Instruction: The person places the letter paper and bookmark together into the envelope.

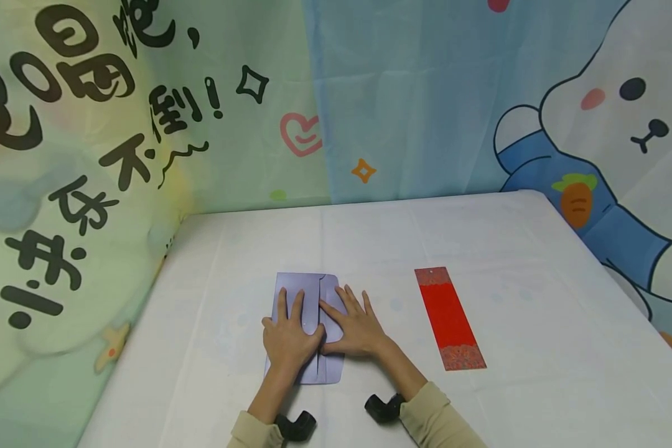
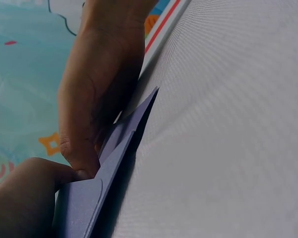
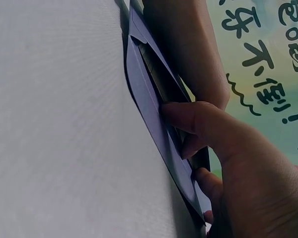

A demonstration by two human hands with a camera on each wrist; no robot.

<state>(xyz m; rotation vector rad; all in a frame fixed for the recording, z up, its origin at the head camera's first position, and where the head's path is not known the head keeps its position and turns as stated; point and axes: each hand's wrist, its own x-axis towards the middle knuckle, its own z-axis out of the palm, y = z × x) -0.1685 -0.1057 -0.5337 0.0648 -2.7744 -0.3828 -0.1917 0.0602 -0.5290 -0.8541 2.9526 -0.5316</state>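
Note:
A pale purple piece of folded card (image 1: 310,295), with flaps meeting along a lengthwise slit, lies near the front middle of the table. My left hand (image 1: 292,341) rests on its left panel, fingers spread and pointing away. On the narrower right flap, my right hand (image 1: 361,325) presses with extended fingers, its thumb close to the left thumb near the slit. In the right wrist view, the flap (image 3: 146,89) stands slightly raised, with a dark gap beneath the overlapping panel. The left wrist view shows the near end of the purple card (image 2: 82,201) lifted a little off the cloth.
A red strip (image 1: 450,317) with speckled ends lies to the right of the card. White cloth (image 1: 229,249) covers the table. Black wrist-worn pieces (image 1: 297,427) sit at both cuffs. A printed curtain (image 1: 414,99) hangs behind and on the left.

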